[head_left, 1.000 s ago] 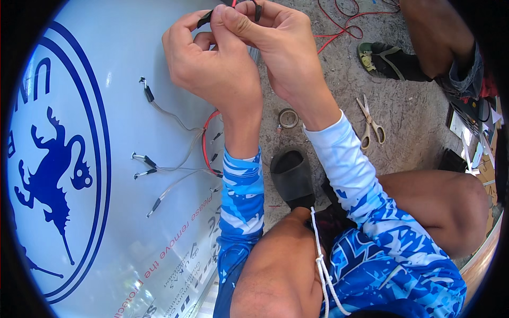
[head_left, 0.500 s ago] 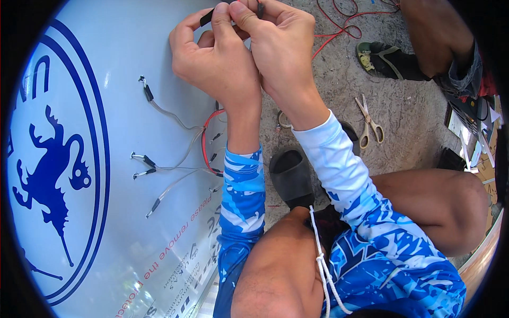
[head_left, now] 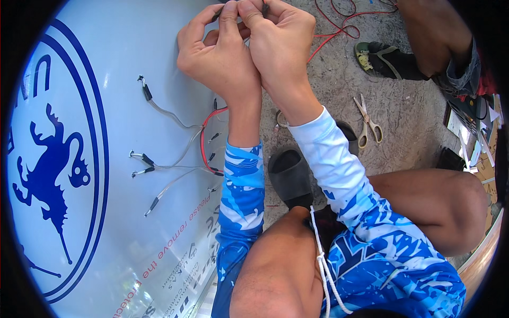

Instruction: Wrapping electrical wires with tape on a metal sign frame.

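Note:
At the top edge, my left hand (head_left: 222, 61) and my right hand (head_left: 283, 45) are pressed side by side, wrists nearly touching. Thumbs and fingertips of both pinch a short piece of black tape (head_left: 216, 16), mostly hidden behind the fingers. A dark bit also shows by my right fingertips, too small to name. Beneath my left forearm, a red wire (head_left: 202, 140) and several grey wires (head_left: 177, 124) fan out over the white printed sheet (head_left: 122, 212). Their bare ends have black wrappings (head_left: 147, 93).
Scissors with pale handles (head_left: 367, 122) lie on the concrete floor (head_left: 408, 127), right of my arm. A red cable (head_left: 339, 33) loops at the top. Another person's sandalled foot (head_left: 384, 59) is at upper right, with paper scraps (head_left: 480, 146) lower down. A black slipper (head_left: 290, 177) sits between my arms.
The black tape, a flat strip sticking out at the left before, now shows only a small dark part between my fingers. My left hand has shifted slightly right and turned.

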A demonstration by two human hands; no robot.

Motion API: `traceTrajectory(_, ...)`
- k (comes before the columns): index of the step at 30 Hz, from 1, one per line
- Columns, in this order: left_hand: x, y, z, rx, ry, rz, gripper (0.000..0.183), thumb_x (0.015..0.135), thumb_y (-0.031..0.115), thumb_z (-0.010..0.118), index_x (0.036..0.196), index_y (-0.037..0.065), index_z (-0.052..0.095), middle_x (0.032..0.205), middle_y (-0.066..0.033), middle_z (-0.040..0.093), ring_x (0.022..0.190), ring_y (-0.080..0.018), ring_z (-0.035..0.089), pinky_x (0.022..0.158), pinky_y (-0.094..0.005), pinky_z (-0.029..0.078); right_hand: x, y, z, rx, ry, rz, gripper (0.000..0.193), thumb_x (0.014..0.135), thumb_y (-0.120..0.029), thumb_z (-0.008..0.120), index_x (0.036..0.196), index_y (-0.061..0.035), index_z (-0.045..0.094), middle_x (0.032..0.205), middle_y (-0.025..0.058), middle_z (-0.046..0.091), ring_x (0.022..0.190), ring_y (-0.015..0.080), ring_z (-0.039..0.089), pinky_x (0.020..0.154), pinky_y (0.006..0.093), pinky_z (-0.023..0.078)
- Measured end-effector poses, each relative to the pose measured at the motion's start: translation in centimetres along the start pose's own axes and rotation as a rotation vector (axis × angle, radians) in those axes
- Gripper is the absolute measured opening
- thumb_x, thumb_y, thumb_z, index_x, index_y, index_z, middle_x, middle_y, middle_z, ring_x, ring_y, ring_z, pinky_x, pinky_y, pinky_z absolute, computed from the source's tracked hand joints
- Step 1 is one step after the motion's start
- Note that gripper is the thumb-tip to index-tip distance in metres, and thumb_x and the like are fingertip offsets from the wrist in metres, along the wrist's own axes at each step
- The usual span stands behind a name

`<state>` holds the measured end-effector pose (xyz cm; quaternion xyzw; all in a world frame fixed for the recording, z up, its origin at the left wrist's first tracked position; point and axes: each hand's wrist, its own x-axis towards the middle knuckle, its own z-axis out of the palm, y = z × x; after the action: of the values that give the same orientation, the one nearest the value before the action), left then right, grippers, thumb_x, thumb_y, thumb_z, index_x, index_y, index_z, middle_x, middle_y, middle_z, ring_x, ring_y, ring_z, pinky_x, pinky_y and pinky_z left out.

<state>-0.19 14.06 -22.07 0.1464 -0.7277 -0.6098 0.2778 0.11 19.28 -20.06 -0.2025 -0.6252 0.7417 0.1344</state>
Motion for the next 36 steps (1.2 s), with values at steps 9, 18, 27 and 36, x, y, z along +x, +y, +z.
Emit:
traceTrajectory(9,-0.4,0.5,1.0,0.164,-0.028,-0.034,0.03,0.089,0.008,0.08,0.111,-0.009,0.068,0.104,-0.019,0.07,0.082,-0.0207,0.071,0.068,-0.0307,0.06,1.1,2.8,-0.7,0.305,-0.059,0.057,0.014,0.101,-0.006,0.066,0.099,0.007,0.073,0.083,0.0029,0.07,0.068,0.0074,0.062,0.059,0.023,0.05)
traceTrajectory(18,-1.4,2.1,0.6,-0.223,-0.09,-0.181,0.022,0.089,0.001,0.076,0.106,-0.008,0.065,0.094,-0.0152,0.069,0.077,-0.0187,0.07,0.066,-0.0302,0.058,1.8,4.7,-1.9,0.545,-0.11,0.153,0.021,0.1,-0.009,0.07,0.114,0.0057,0.072,0.091,0.0029,0.072,0.08,0.0071,0.063,0.075,0.0211,0.051)
traceTrajectory(27,-1.8,0.6,0.3,0.034,-0.122,0.116,0.014,0.093,0.002,0.073,0.103,-0.007,0.073,0.083,-0.0103,0.075,0.073,-0.0157,0.071,0.066,-0.0279,0.055,1.2,3.5,-2.5,0.613,-0.263,0.318,0.024,0.103,-0.019,0.067,0.114,0.0024,0.072,0.1,0.002,0.071,0.087,0.0086,0.063,0.08,0.0226,0.051)
traceTrajectory(36,-1.7,0.9,0.1,0.135,-0.081,0.089,0.011,0.095,0.003,0.07,0.1,-0.007,0.072,0.08,-0.0093,0.074,0.07,-0.0124,0.067,0.063,-0.027,0.054,0.9,2.8,-2.7,0.394,-0.255,0.24,0.026,0.102,-0.009,0.062,0.123,0.0057,0.066,0.109,0.0062,0.07,0.091,0.0114,0.065,0.083,0.0251,0.053)
